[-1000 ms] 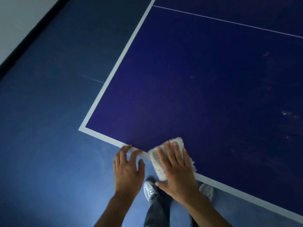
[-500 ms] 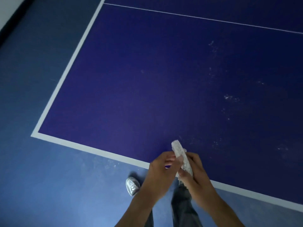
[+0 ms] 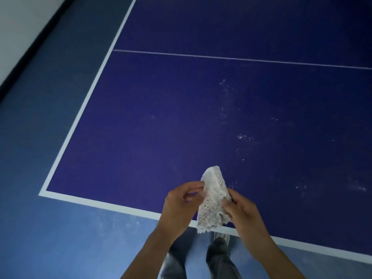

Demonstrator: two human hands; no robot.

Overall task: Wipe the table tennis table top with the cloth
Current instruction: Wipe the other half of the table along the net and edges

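Observation:
A white textured cloth (image 3: 213, 200) hangs folded in the air just above the near edge of the dark blue table tennis table top (image 3: 181, 121). My left hand (image 3: 180, 206) pinches the cloth's left edge with thumb and fingers. My right hand (image 3: 242, 213) grips its right side. Whitish dust specks (image 3: 244, 136) dot the table surface to the right of centre and further right near the near edge.
White border lines run along the table's left edge (image 3: 84, 105) and near edge (image 3: 104, 204); a thin white centre line (image 3: 241, 59) crosses it. Blue floor (image 3: 50, 238) lies left and below, with my legs (image 3: 201, 260) under the near edge. A pale wall (image 3: 18, 27) stands far left.
The cloth was pressed flat on the table's near edge under my right hand; both hands have since lifted it off the table, and it now hangs more opened between them.

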